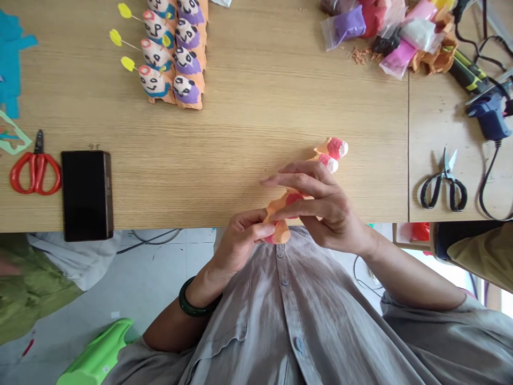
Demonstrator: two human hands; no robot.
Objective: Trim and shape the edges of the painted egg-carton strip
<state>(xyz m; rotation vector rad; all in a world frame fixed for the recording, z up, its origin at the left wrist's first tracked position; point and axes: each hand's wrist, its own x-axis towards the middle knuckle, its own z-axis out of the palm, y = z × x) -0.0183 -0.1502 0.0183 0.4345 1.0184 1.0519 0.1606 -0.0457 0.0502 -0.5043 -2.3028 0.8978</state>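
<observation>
Both hands hold an orange egg-carton strip [326,152] at the near edge of the wooden table [260,107]. Pink and red lumps sit in its cups. My left hand [240,246], with a dark green bangle on the wrist, pinches the strip's near end between thumb and fingers. My right hand [324,206] lies over the middle of the strip, thumb under it and fingers reaching left across it. The strip's far end sticks out beyond my right fingers and rests on the table.
Two rows of painted panda figures [172,59] with yellow-tipped sticks stand at the back left. A black phone [87,195] and red scissors [35,171] lie left; black scissors [443,187] and a blue glue gun [491,115] lie right. Bags of coloured material [385,32] sit back right.
</observation>
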